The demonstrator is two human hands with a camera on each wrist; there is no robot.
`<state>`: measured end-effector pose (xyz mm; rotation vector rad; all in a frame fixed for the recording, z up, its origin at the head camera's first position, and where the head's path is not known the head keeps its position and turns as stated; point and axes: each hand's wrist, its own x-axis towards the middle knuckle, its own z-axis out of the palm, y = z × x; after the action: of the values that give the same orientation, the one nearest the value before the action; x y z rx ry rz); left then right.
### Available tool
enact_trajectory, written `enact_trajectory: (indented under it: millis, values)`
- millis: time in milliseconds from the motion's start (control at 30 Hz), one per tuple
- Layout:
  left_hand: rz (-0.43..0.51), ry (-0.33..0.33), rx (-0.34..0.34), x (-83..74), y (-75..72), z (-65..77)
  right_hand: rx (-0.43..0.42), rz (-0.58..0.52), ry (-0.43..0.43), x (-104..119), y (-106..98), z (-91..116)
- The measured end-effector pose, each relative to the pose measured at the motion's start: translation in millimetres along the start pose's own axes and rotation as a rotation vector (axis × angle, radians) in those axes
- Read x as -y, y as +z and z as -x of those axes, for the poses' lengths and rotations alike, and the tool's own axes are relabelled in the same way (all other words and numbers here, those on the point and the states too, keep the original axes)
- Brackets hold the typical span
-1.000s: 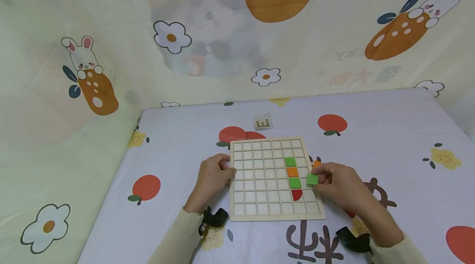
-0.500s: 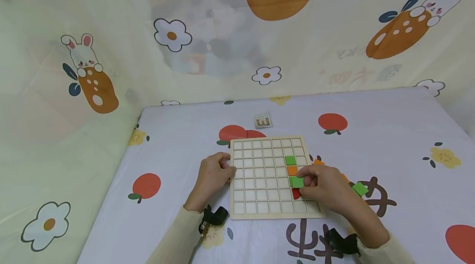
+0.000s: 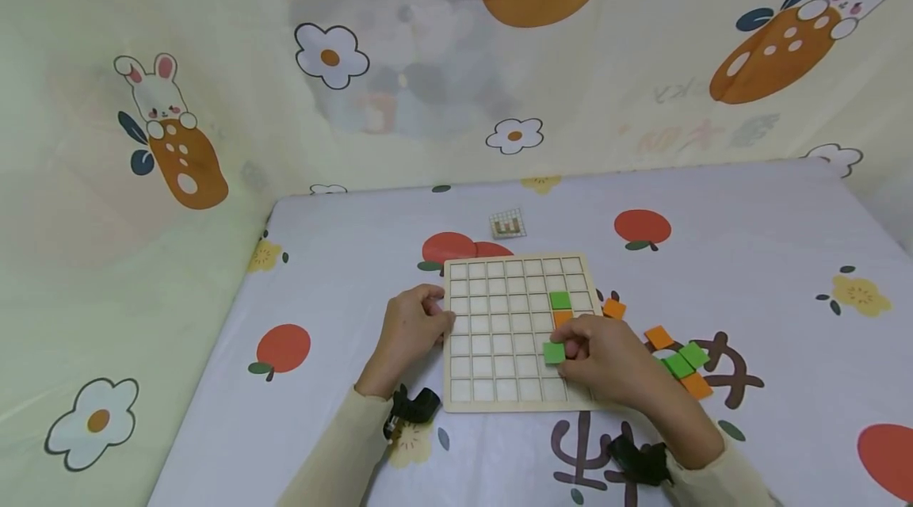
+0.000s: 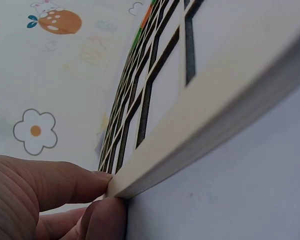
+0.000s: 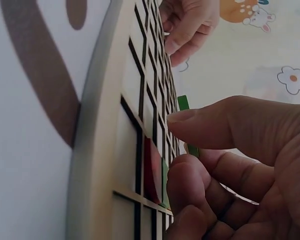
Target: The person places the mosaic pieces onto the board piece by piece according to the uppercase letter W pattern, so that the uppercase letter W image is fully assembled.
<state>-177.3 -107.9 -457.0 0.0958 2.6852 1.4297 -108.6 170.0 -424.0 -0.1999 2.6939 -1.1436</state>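
A square wooden grid board (image 3: 492, 344) lies on the cloth, seen in all current views. My left hand (image 3: 410, 325) pinches its left edge between thumb and fingers; the left wrist view shows the thumb (image 4: 75, 182) at the rim. Between thumb and fingers of my right hand (image 3: 613, 356) is a green square tile (image 3: 554, 353), held over the board's lower right part. In the grid behind that hand sit a green tile (image 3: 559, 300) and an orange tile (image 3: 562, 318), partly covered. The right wrist view also shows a red rounded piece (image 5: 151, 170) in a cell, hidden from the head view.
Right of the board lie loose orange tiles (image 3: 658, 337) and green tiles (image 3: 693, 355). Beyond the far edge is a small card (image 3: 507, 223) with a printed grid pattern. A patterned curtain (image 3: 406, 150) rises behind the table.
My right hand has carried the green tile leftward from the board's right edge, across the filled column. Loose tiles at the right have come into sight. The left hand keeps its grip on the board.
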Motion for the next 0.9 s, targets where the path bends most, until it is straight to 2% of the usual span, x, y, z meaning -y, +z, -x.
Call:
enact_trajectory:
  millis: [500, 900]
  values:
    - [-0.001, 0.002, -0.012, 0.3, 0.7, -0.6, 0.025, -0.024, 0.005, -1.9, 4.8, -3.1]
    - [0.002, -0.002, -0.009, -0.2, 0.7, -0.7, 0.018, -0.001, 0.015, -2.8, 7.3, -2.9]
